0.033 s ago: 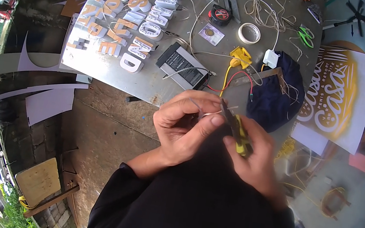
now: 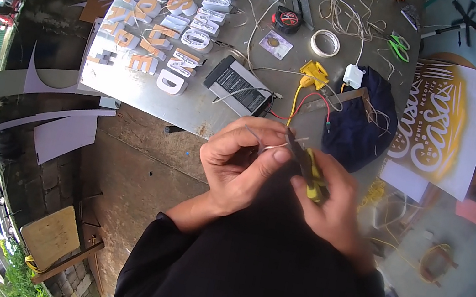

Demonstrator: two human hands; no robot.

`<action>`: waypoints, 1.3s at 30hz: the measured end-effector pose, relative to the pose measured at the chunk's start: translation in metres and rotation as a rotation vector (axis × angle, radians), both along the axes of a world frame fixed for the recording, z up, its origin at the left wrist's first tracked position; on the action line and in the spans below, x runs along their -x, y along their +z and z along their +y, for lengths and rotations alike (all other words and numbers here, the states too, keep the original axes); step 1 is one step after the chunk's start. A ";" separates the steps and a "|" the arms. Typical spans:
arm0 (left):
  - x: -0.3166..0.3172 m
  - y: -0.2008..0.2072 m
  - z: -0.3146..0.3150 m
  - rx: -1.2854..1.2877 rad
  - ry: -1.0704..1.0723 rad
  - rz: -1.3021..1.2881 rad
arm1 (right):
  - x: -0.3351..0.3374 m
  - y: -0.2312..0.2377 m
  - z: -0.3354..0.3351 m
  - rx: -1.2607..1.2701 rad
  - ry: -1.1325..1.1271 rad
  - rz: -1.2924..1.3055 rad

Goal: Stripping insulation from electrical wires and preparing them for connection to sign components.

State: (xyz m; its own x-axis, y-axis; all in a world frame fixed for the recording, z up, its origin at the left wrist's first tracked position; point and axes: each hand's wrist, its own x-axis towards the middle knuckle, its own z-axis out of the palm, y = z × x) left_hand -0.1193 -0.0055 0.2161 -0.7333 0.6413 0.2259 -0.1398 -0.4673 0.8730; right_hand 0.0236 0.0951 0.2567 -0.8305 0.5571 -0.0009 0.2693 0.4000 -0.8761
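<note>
Between the thumb and fingers of my left hand [image 2: 230,173] is a thin pale wire [image 2: 273,147]. My right hand [image 2: 337,207] is closed round a pair of yellow-and-black handled pliers [image 2: 314,190]. Their dark jaws meet the wire close to my left fingertips; whether they are biting on it I cannot tell. Both hands are held before my body, just off the table's near edge. Beyond them lie a grey power supply box [image 2: 241,88] and a yellow plug connector [image 2: 313,74] with a yellow cable.
White block letters [image 2: 184,63] stand in rows on the metal table [image 2: 133,92]. A tape measure [image 2: 286,20], a masking tape roll [image 2: 324,43], green-handled scissors [image 2: 399,48] and tangled cable lie farther back. Dark blue cloth [image 2: 359,131] sits at the right, beside a printed sign [image 2: 446,121].
</note>
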 end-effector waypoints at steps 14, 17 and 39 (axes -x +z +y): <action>-0.004 -0.005 0.000 0.043 0.014 -0.104 | 0.000 -0.004 0.001 -0.041 0.002 0.013; -0.003 -0.006 0.001 0.033 0.027 -0.099 | 0.001 -0.004 0.001 -0.035 0.000 0.005; 0.004 -0.011 0.000 0.041 -0.041 -0.126 | 0.006 -0.007 0.003 -0.060 -0.010 -0.009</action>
State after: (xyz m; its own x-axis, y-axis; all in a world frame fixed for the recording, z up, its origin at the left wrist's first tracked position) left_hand -0.1238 -0.0056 0.2054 -0.7272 0.6782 0.1064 -0.2680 -0.4232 0.8655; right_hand 0.0171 0.0980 0.2496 -0.8248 0.5648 0.0250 0.2816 0.4487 -0.8482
